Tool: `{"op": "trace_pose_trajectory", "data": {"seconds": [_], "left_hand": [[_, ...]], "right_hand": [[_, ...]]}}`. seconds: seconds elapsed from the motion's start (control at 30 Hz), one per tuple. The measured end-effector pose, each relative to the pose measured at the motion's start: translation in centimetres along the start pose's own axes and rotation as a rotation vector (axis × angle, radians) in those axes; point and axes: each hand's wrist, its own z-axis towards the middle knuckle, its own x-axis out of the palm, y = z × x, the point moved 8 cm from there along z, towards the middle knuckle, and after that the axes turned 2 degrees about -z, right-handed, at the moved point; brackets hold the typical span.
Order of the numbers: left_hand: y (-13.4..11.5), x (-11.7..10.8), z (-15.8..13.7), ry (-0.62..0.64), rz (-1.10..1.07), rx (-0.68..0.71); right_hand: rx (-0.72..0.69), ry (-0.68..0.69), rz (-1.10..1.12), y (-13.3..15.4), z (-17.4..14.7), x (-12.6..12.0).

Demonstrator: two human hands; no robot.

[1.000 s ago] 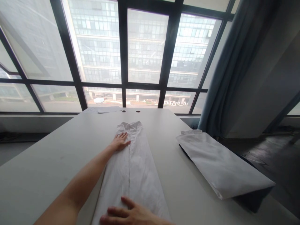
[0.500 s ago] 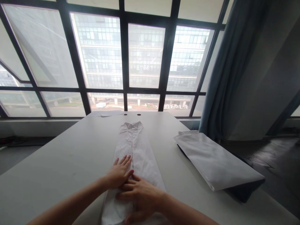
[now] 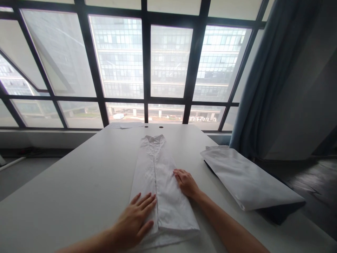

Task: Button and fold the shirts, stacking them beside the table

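A white shirt (image 3: pixel 168 203) lies folded into a long narrow strip on the white table, its collar (image 3: pixel 154 138) at the far end and its hem toward me. A dark seam line runs down its middle. My left hand (image 3: pixel 137 218) rests flat on the lower left part of the shirt, fingers spread and holding nothing. At the shirt's right edge, about halfway up, my right hand (image 3: pixel 185 181) lies with its fingers stretched onto the cloth.
To the right, a folded white cloth (image 3: pixel 247 179) with dark material beneath hangs partly over the table edge. White sheets (image 3: pixel 126 125) lie at the far end of the table (image 3: pixel 86 182) near two round holes. Large windows and a blue-grey curtain (image 3: pixel 252 105) stand behind.
My hands were close together over the shirt's middle. Now the right has moved to the right edge and farther up, while the left has come nearer me. The view has shifted slightly left.
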Motion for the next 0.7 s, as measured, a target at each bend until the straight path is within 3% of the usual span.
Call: {"op": "trace_pose_trajectory", "data": {"seconds": [0.13,0.2,0.33,0.4,0.47,0.63,0.7], "left_hand": [[-1.7,-0.6,-1.4,0.126,-0.132,0.102],[-0.8,-1.5,-1.7,0.144,-0.253,0.141],[6.4,-4.7,-1.0,-0.074,-0.241,-0.034],[9.8,-5.7,-0.2,-0.100,-0.137,-0.110],[11.5,-6.4,0.9,-0.075,-0.084,-0.116],[10.2,-5.7,2.7,0.145,-0.095,-0.003],[9.5,-5.5,2.6,0.156,-0.103,-0.010]], "right_hand": [[0.036,0.007,-0.079,-0.8,0.0,-0.3],[0.047,0.023,-0.096,-1.4,0.0,-0.4],[-0.019,0.070,0.004,-2.3,0.3,-0.3],[-0.070,0.113,0.096,-2.4,0.4,-0.1],[-0.104,0.175,0.183,-2.5,0.2,0.0],[-0.134,0.357,0.272,-1.9,-0.5,-0.1],[-0.139,0.384,0.257,-1.0,-0.7,-0.5]]}}
